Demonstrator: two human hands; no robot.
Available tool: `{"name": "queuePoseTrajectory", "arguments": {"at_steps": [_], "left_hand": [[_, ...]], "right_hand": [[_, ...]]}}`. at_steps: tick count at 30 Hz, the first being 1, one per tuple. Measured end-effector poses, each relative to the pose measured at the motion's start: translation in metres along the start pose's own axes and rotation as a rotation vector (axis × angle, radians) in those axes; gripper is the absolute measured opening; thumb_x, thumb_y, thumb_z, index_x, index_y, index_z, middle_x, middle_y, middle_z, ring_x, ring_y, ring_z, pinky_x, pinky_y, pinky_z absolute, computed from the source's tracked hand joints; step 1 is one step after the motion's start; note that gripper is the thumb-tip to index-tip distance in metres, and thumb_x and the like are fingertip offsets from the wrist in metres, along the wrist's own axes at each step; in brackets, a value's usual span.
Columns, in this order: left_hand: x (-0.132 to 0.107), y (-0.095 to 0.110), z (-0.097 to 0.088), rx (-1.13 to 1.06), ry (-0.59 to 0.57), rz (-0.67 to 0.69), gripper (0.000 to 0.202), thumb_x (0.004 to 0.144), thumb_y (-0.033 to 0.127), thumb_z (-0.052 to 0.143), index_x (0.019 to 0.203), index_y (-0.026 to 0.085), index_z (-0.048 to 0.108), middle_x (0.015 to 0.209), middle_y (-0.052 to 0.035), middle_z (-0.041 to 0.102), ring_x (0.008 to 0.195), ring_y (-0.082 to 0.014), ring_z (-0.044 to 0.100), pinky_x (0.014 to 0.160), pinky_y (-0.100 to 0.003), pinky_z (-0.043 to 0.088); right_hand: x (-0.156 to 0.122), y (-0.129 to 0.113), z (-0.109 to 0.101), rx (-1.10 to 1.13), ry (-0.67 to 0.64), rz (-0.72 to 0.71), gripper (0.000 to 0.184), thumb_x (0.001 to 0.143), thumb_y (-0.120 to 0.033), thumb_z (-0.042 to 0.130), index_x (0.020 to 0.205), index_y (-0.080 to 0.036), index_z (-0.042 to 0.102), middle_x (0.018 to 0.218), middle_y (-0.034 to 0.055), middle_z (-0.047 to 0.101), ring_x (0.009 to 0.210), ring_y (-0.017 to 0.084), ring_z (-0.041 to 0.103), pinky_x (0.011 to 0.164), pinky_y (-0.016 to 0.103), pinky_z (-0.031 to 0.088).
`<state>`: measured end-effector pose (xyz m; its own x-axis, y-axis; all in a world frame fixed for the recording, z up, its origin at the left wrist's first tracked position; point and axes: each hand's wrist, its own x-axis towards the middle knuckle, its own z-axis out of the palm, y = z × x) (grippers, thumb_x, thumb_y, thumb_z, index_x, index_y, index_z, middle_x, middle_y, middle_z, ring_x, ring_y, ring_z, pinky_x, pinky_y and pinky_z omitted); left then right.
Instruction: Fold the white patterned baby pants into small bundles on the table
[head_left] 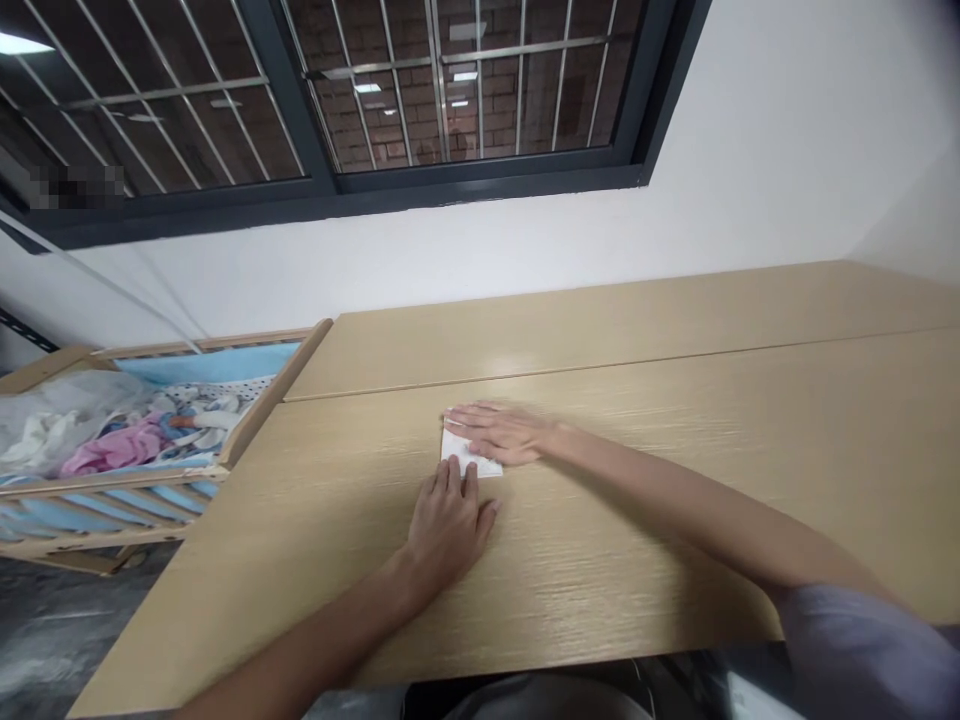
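Both my hands lie flat on a small white folded paper (466,457) near the middle of the frame. My right hand (501,433) comes in from the lower right, palm down, its fingers stretched out straight and close together, pointing toward the left of the frame; it covers the upper part of the paper and presses on it without gripping. My left hand (448,522) reaches up from the bottom of the frame, also palm down and spread loosely, with its fingertips (459,474) resting on the paper's lower edge while the palm sits on the bare wood. Neither hand curls around anything; both are open and pressing.

Only a small patch of the paper shows between my two hands. It lies on the light wooden table (675,480), just below the seam that runs across the tabletop. At the left of the frame, beside the table's edge, stands a wooden crib (247,420) with pink and blue cloths (120,445) heaped inside.
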<state>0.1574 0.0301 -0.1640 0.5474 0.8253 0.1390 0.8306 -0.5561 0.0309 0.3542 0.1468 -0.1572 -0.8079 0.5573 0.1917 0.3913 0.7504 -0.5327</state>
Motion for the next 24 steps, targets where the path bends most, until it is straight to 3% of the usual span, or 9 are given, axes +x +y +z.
{"name": "queuePoseTrajectory", "arguments": {"at_steps": [6, 9, 12, 14, 17, 21, 24], "left_hand": [[0.000, -0.001, -0.001, -0.007, -0.019, -0.016, 0.055, 0.101, 0.043, 0.039, 0.141, 0.007, 0.048, 0.144, -0.0263, 0.050, 0.140, -0.0383, 0.042, 0.109, -0.054, 0.040], [0.007, -0.011, -0.013, -0.049, -0.010, -0.012, 0.045, 0.101, 0.041, 0.037, 0.130, 0.013, 0.057, 0.131, -0.0212, 0.061, 0.124, -0.0339, 0.056, 0.102, -0.048, 0.045], [0.021, -0.029, -0.028, -0.017, 0.006, -0.095, 0.042, 0.102, 0.044, 0.034, 0.114, 0.016, 0.063, 0.112, -0.0168, 0.067, 0.108, -0.0314, 0.062, 0.096, -0.045, 0.046], [0.034, -0.042, -0.034, 0.021, -0.005, -0.211, 0.046, 0.101, 0.048, 0.033, 0.110, 0.014, 0.062, 0.111, -0.0191, 0.067, 0.108, -0.0336, 0.061, 0.095, -0.046, 0.044], [0.056, -0.057, -0.034, -0.015, -0.087, -0.337, 0.050, 0.100, 0.052, 0.033, 0.106, 0.012, 0.062, 0.109, -0.0225, 0.069, 0.107, -0.0360, 0.063, 0.095, -0.048, 0.044], [0.079, -0.065, -0.026, -0.101, -0.157, -0.337, 0.046, 0.098, 0.052, 0.037, 0.100, 0.014, 0.064, 0.102, -0.0205, 0.072, 0.098, -0.0340, 0.068, 0.085, -0.043, 0.048], [0.085, -0.066, -0.023, -0.165, -0.159, -0.300, 0.038, 0.097, 0.047, 0.039, 0.101, 0.017, 0.063, 0.101, -0.0173, 0.073, 0.095, -0.0301, 0.069, 0.078, -0.036, 0.048]], "right_hand": [[0.001, 0.017, -0.007, 0.043, 0.084, 0.085, 0.051, 0.102, -0.041, 0.050, 0.151, -0.031, 0.043, 0.161, -0.0016, 0.035, 0.152, 0.020, 0.025, 0.127, 0.044, 0.012], [-0.003, 0.018, -0.006, 0.018, 0.135, 0.140, 0.050, 0.104, -0.044, 0.043, 0.153, -0.033, 0.039, 0.164, -0.0007, 0.029, 0.153, 0.023, 0.021, 0.126, 0.048, 0.010], [-0.009, 0.017, -0.008, -0.025, 0.294, 0.255, 0.054, 0.105, -0.047, 0.040, 0.154, -0.026, 0.039, 0.161, 0.0092, 0.034, 0.150, 0.029, 0.027, 0.123, 0.053, 0.017], [-0.012, 0.017, -0.010, -0.063, 0.382, 0.310, 0.054, 0.103, -0.047, 0.043, 0.150, -0.019, 0.044, 0.153, 0.0162, 0.044, 0.144, 0.031, 0.035, 0.119, 0.053, 0.025], [-0.011, 0.015, -0.008, -0.057, 0.418, 0.338, 0.046, 0.101, -0.042, 0.050, 0.138, -0.016, 0.057, 0.132, 0.0170, 0.058, 0.129, 0.029, 0.049, 0.111, 0.048, 0.036], [-0.004, 0.013, 0.000, 0.008, 0.395, 0.382, 0.036, 0.095, -0.035, 0.061, 0.124, -0.014, 0.065, 0.110, 0.0122, 0.061, 0.106, 0.024, 0.058, 0.098, 0.040, 0.045], [0.000, 0.010, 0.005, -0.004, 0.449, 0.429, 0.030, 0.086, -0.031, 0.070, 0.112, -0.016, 0.067, 0.109, 0.0102, 0.058, 0.110, 0.025, 0.054, 0.100, 0.040, 0.042]]}}
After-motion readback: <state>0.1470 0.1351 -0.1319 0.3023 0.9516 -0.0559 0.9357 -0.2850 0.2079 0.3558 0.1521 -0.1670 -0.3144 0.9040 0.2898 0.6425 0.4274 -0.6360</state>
